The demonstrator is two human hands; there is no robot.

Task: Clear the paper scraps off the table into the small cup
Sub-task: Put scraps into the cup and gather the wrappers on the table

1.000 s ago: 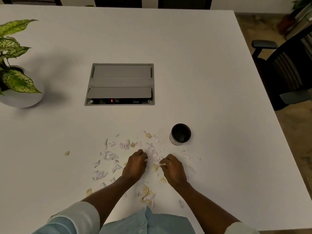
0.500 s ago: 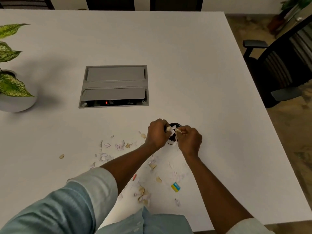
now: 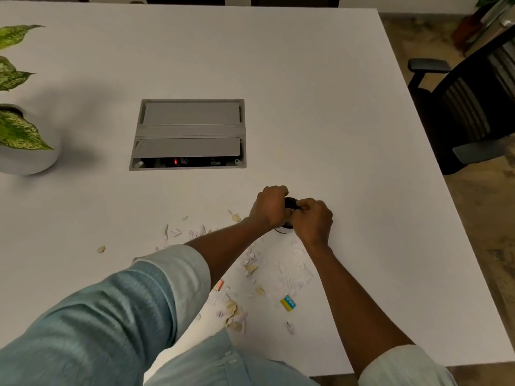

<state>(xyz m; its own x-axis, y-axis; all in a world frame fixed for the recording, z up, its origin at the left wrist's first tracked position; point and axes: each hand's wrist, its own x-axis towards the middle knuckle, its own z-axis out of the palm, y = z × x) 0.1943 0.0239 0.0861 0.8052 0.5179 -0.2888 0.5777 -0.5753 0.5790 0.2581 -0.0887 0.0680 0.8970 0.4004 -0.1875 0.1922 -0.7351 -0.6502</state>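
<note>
Left hand (image 3: 269,208) and right hand (image 3: 314,218) have come up from the pile and meet over the small cup (image 3: 289,203). Their fingers (image 3: 305,204) are curled, and I cannot tell whether they still pinch paper. Many paper scraps (image 3: 250,268) remain on the bench (image 3: 334,107) at the cup's 6 o'clock.

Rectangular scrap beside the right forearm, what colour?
The scrap is blue and yellow, seen in the head view.

The one camera sits on my head. It looks forward and down at the white table (image 3: 306,79) from up close. My left hand (image 3: 269,207) and right hand (image 3: 313,221) sit together near the middle of the picture. Past them is the far table edge; right of them, an office chair (image 3: 459,107).
</note>
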